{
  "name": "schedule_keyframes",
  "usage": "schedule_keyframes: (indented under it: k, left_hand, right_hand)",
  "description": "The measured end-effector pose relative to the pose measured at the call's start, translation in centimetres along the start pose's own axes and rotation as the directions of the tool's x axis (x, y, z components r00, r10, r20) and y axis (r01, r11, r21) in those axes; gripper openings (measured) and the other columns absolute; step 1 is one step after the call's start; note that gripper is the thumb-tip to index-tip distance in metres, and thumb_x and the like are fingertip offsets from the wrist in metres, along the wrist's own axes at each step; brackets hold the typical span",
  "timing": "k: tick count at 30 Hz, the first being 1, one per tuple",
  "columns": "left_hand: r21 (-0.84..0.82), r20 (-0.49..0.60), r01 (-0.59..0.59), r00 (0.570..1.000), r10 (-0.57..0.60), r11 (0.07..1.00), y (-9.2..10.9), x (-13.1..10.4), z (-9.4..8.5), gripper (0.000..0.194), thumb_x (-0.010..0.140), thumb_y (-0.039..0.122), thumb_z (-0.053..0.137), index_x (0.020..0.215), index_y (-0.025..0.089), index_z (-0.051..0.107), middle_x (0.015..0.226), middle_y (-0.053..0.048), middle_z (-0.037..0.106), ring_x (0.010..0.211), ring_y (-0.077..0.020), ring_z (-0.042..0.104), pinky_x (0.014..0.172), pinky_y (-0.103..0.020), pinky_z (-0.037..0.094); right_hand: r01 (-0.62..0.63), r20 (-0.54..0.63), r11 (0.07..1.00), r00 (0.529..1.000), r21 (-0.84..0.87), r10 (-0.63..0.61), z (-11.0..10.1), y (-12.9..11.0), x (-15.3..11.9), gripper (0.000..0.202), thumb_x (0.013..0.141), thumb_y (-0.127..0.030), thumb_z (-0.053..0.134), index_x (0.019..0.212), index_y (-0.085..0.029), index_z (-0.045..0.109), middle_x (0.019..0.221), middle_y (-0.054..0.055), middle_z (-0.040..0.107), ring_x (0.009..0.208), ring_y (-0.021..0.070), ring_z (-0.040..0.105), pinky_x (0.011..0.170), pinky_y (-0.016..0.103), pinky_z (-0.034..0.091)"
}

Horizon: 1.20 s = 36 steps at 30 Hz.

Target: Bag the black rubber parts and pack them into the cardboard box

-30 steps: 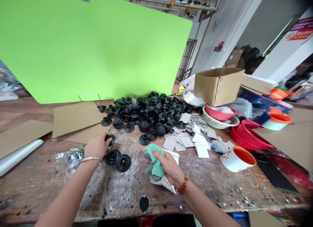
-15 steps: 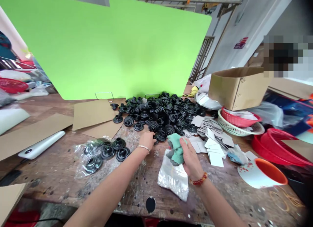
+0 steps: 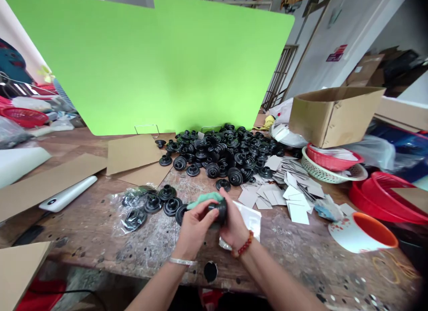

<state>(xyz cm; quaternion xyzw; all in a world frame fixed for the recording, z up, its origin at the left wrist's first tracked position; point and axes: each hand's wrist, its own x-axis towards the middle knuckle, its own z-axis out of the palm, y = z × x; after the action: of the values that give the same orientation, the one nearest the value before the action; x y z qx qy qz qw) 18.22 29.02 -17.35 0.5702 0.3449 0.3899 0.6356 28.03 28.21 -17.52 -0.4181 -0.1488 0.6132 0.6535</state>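
Near the table's front, my left hand (image 3: pixel 197 224) grips a black ridged disc part (image 3: pixel 219 211) with thumb and fingers. My right hand (image 3: pixel 232 224) is wrapped round the other side of the same part, with a green cloth (image 3: pixel 205 197) between and behind the hands. A clear plastic bag (image 3: pixel 249 219) lies partly under my right hand. To the left, several black parts (image 3: pixel 167 192) sit beside and inside a crinkled clear bag (image 3: pixel 120 213). Behind the hands spreads a large pile of black parts (image 3: pixel 214 152).
White square cards (image 3: pixel 297 212) lie right of the pile. Beyond are red baskets (image 3: pixel 368 204), a cardboard box (image 3: pixel 337 117) and a white-orange container (image 3: pixel 344 235). Green boards (image 3: pixel 167 65) stand behind. Cardboard sheets (image 3: pixel 133 152) and a white device (image 3: pixel 68 195) lie left.
My left hand has come back from the pile with a black part and met my right hand, which has moved left with the cloth. Another black part now lies beside the left group.
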Motion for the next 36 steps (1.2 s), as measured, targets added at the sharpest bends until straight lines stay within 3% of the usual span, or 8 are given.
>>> schedule_keyframes:
  k: [4,7,11,14,22,28,32,36]
  left_hand:
    - [0.282,-0.271,-0.011,0.958,0.091,0.959,1.7,-0.9,-4.3,0.038,0.075,0.043,0.067,0.106,0.021,0.068,0.103,-0.005,0.072,0.088,-0.0213,0.065,0.079,-0.030,0.052]
    - [0.747,-0.330,0.044,0.890,0.313,0.663,1.8,-1.3,-9.4,0.038,0.078,0.040,0.063,0.110,0.020,0.066,0.106,-0.007,0.070,0.085,-0.0234,0.065,0.085,-0.035,0.049]
    - [0.971,-0.155,0.108,0.963,0.220,0.213,0.0,-1.4,-14.1,0.035,0.086,0.031,0.051,0.110,0.012,0.065,0.111,-0.015,0.068,0.097,-0.0305,0.062,0.089,-0.041,0.047]
    - [0.989,-0.108,0.089,0.982,0.158,0.121,-0.8,-1.1,-14.4,0.042,0.084,0.025,0.052,0.120,0.006,0.059,0.120,-0.019,0.063,0.110,-0.0332,0.057,0.096,-0.044,0.044]
    - [0.788,0.032,-0.274,0.913,0.407,0.551,2.0,1.4,-7.7,0.045,0.081,0.019,0.059,0.126,0.020,0.056,0.131,-0.011,0.056,0.124,-0.0242,0.048,0.109,-0.041,0.035]
    - [0.113,0.163,-0.263,0.956,0.243,0.958,1.6,2.4,-3.4,0.053,0.065,0.015,0.076,0.117,0.025,0.067,0.132,-0.006,0.060,0.128,-0.0260,0.047,0.114,-0.038,0.028]
    - [-0.230,-0.146,-0.035,0.989,0.002,0.973,0.2,2.6,-2.4,0.035,0.074,0.029,0.069,0.108,0.022,0.066,0.113,-0.007,0.067,0.103,-0.0235,0.061,0.092,-0.037,0.049]
    - [-0.393,-0.184,0.072,0.970,-0.155,0.917,-0.8,2.2,-2.0,0.040,0.081,0.037,0.060,0.116,0.019,0.056,0.103,-0.009,0.067,0.086,-0.0166,0.064,0.075,-0.028,0.053]
  right_hand:
    - [-0.133,0.019,0.991,0.991,-0.008,0.133,0.7,2.6,-2.0,0.042,0.074,-0.060,0.064,0.083,-0.019,0.062,0.064,0.001,0.064,0.058,0.0170,0.060,0.052,0.027,0.046]
    - [0.108,0.069,0.870,0.994,-0.482,-0.085,-0.6,1.1,-1.3,0.044,0.076,-0.062,0.061,0.073,-0.018,0.062,0.065,0.003,0.062,0.058,0.0156,0.056,0.053,0.027,0.043]
    - [0.245,0.216,-0.012,0.831,-0.970,-0.514,-3.2,-3.5,3.5,0.032,0.080,-0.050,0.062,0.078,-0.019,0.064,0.092,0.008,0.064,0.083,0.0212,0.060,0.073,0.031,0.045]
    - [0.148,0.248,-0.246,0.857,-0.958,-0.452,-4.3,-4.9,7.4,0.031,0.079,-0.024,0.062,0.110,-0.021,0.062,0.115,0.010,0.061,0.095,0.0234,0.061,0.081,0.032,0.043]
    - [0.280,0.310,-0.139,0.896,-0.950,-0.319,-2.9,-4.9,7.2,0.031,0.076,-0.015,0.055,0.103,-0.021,0.067,0.101,0.007,0.069,0.089,0.0226,0.063,0.079,0.031,0.045]
    - [0.389,0.414,0.562,0.906,-0.730,-0.090,-1.7,-6.0,2.4,0.021,0.078,-0.032,0.058,0.089,-0.018,0.069,0.087,0.003,0.069,0.077,0.0205,0.061,0.070,0.031,0.049]
    - [0.540,0.343,0.246,0.762,-0.805,-0.550,-1.3,-3.2,-0.1,0.040,0.083,-0.045,0.060,0.117,-0.024,0.063,0.117,0.010,0.062,0.106,0.0288,0.056,0.093,0.044,0.044]
    - [0.705,0.701,-0.219,0.518,-0.674,-0.490,-1.4,0.3,-0.6,0.036,0.090,-0.041,0.052,0.124,-0.036,0.060,0.143,0.003,0.046,0.136,0.0331,0.028,0.110,0.055,0.024]
